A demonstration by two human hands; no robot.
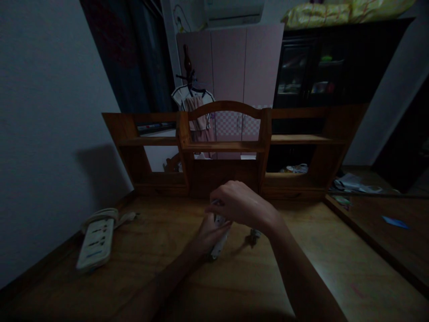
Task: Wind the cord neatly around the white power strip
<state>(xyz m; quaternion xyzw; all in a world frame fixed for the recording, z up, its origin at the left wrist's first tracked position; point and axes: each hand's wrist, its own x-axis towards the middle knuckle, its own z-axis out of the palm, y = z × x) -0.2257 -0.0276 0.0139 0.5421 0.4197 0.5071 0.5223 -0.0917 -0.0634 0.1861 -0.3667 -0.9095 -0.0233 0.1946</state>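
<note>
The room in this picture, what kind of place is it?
Probably a bedroom or study at home: a wooden desk with a shelf unit, a pink wardrobe behind it, and clothes hanging on a rack.

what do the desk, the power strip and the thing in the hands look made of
Desk: wood, smooth low-sheen finish, brown with faint grain. Power strip: pale plastic, probably matte, moulded socket holes. Object in the left hand, under the right hand: whitish, perhaps plastic; too dim to tell.

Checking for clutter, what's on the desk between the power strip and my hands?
Nothing: the head view shows only bare wooden desk between the power strip and the left hand gripping a small white object.
</note>
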